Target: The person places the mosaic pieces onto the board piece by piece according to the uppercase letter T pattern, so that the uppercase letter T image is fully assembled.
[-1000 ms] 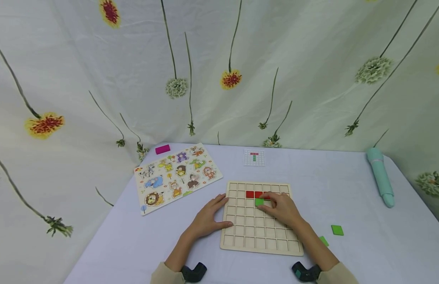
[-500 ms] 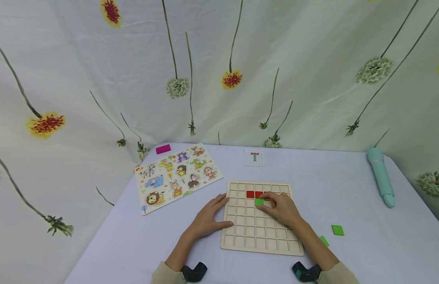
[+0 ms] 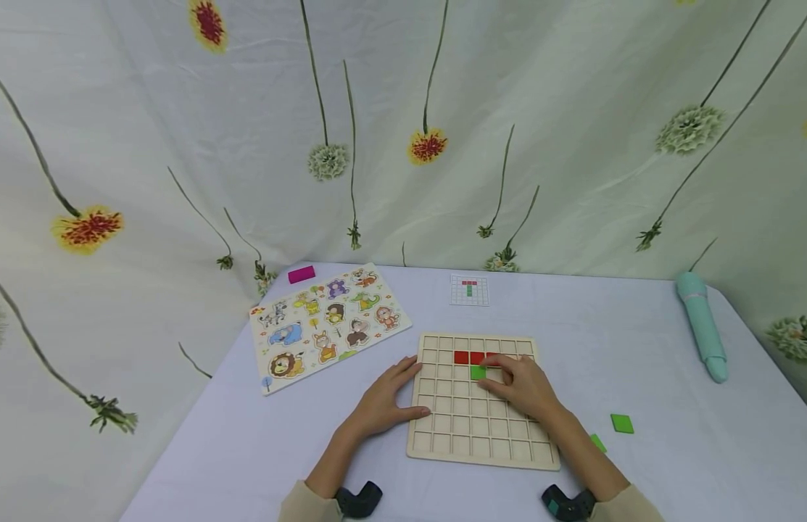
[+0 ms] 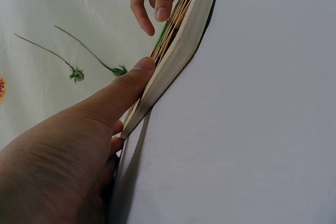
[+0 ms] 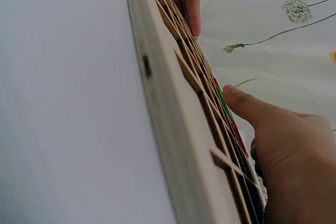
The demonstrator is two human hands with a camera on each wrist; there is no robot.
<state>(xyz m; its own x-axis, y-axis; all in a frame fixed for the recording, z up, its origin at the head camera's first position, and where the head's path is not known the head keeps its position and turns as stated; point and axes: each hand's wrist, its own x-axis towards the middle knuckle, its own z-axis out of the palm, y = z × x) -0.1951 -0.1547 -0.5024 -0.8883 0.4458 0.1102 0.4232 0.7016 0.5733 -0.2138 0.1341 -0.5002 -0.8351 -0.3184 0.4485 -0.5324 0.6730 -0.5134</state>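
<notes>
A square wooden grid board (image 3: 452, 442) lies on the table. Near its far side, red tiles (image 3: 461, 357) sit in a row, with one green tile (image 3: 478, 373) in the cell below the middle one. My right hand (image 3: 523, 386) hovers over that green tile, thumb and forefinger spread around it. In the right wrist view, a small gap shows between the thumb (image 5: 239, 100) and the green tile. My left hand (image 3: 380, 406) rests on the board's left edge, fingers stretched out and the thumb (image 4: 137, 72) on top. The rightmost red tile is partly hidden by my right fingers.
Two loose green tiles (image 3: 622, 423) lie right of the board, one partly behind my forearm. A pattern card (image 3: 469, 290) lies beyond the board. An animal puzzle (image 3: 341, 351) and a magenta block (image 3: 301, 274) are at left. A teal cylindrical object (image 3: 702, 326) lies far right.
My right thumb and forefinger have shifted slightly right and away from the green tile, which stays in its cell. The left hand keeps its place on the board's edge.
</notes>
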